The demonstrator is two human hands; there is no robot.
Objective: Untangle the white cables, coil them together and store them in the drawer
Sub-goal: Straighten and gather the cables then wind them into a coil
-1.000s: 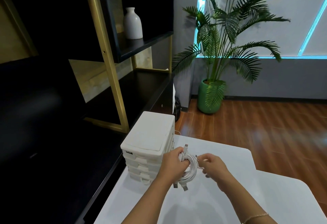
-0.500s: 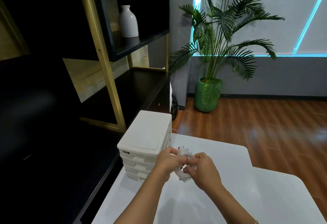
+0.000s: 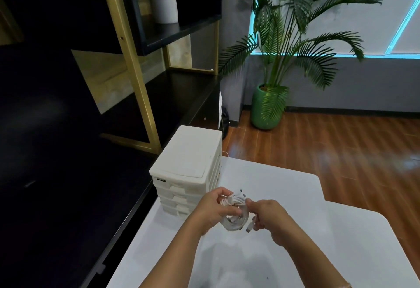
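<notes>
White cables (image 3: pixel 234 216) coiled, being gripped by left hand (image 3: pixel 212 210), right hand (image 3: pixel 267 216) pinching loose end; drawer unit (image 3: pixel 188 165) at 10 o'clock closed, storing pending.

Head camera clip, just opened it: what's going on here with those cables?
A person is bundling white cables over a white table. The left hand grips the coil while the right hand pinches a loose end beside it; connector tips stick out of the bundle. The coil looks nearly wound. The small white drawer unit stands just left of the hands, and none of its drawers looks pulled out, so storing is not yet done.
</notes>
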